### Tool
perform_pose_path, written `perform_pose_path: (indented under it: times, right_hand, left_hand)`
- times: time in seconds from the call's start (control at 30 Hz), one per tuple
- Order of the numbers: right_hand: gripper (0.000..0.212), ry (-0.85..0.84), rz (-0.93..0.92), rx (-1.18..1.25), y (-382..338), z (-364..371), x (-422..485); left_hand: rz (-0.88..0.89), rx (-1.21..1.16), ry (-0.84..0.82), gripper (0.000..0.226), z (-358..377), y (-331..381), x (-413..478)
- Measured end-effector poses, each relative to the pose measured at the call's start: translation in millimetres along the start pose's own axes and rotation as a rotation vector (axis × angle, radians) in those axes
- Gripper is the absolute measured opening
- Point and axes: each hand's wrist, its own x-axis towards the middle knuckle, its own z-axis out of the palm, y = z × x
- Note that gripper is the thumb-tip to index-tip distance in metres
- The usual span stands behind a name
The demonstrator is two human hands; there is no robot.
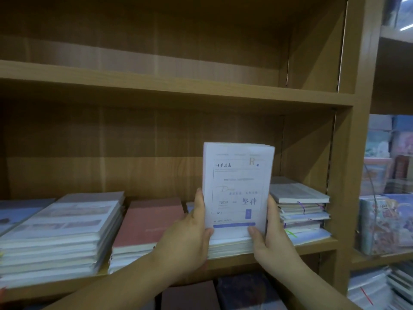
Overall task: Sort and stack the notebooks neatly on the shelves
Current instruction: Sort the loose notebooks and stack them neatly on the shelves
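Wood-grain shelving (353, 153) fills the frame, with an upper shelf board (156, 86) running across the middle and a lower shelf (312, 245) beneath it that carries notebooks lying flat in stacks. At the right edge a neighbouring bay holds colourful books (384, 222), blurred. At centre right a white notebook bundle (237, 186) stands upright, and its lower edge seems to meet a low white stack (230, 247) on the lower shelf. Its cover reads "R" near the top, "INSIST", "坚持" and "NO.1", with a blue band along the bottom; the smaller print is too blurred to read. The left hand (190, 238) grips its lower left edge and the right hand (274, 238) its lower right edge, each thumb on the front cover. On the same shelf, a tall pale stack (67, 231) sits at lower left, a red-covered stack (147, 222) beside it, and a mixed stack (299, 204) just right of the bundle. Dark notebooks (223, 294) lie on the level below, at the bottom centre.
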Motion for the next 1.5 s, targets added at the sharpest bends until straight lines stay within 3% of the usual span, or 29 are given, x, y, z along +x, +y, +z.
perform_pose_path:
  times: [0.13,0.3,0.43,0.63,0.73,1.0,1.3,1.43,1.5]
  right_hand:
    - [0.085,0.010,0.001,0.006,-10.6,-1.7,0.7]
    - [0.081,-0.011,-0.043,-0.028,-34.2,-11.5,6.3]
    - [0.079,-0.108,-0.096,0.109,-63.4,-13.1,12.5]
    - [0.087,-0.180,0.134,0.271,-105.6,26.1,20.7]
    - [0.079,-0.229,0.238,0.287,-125.5,46.8,25.9]
    - [0.043,-0.257,0.313,0.212,-133.3,66.0,34.8]
    - [0.012,-0.278,0.225,0.100,-129.6,70.5,41.9]
    - [0.024,-0.315,0.175,0.013,-128.0,72.7,38.8]
    - [0.041,-0.307,0.133,-0.068,-124.5,73.9,39.6]
  left_hand:
    - [-0.008,-0.128,-0.033,0.094,-3.5,1.6,2.8]
    - [-0.091,-0.473,0.016,0.090,-24.9,8.4,1.8]
    - [-0.175,-0.667,0.075,0.081,-54.7,-3.6,-12.5]
    - [-0.381,-0.707,0.139,0.038,-105.2,-27.8,-37.9]
    - [-0.540,-0.700,0.140,0.019,-115.9,-44.1,-42.0]
    - [-0.726,-0.698,0.088,0.028,-112.1,-69.4,-25.0]
    - [-0.761,-0.492,0.049,0.035,-109.5,-71.5,-14.1]
    - [-0.519,-0.107,0.064,0.009,-123.4,-74.5,-24.2]
    - [-0.394,0.073,0.151,0.017,-132.8,-77.3,-35.1]
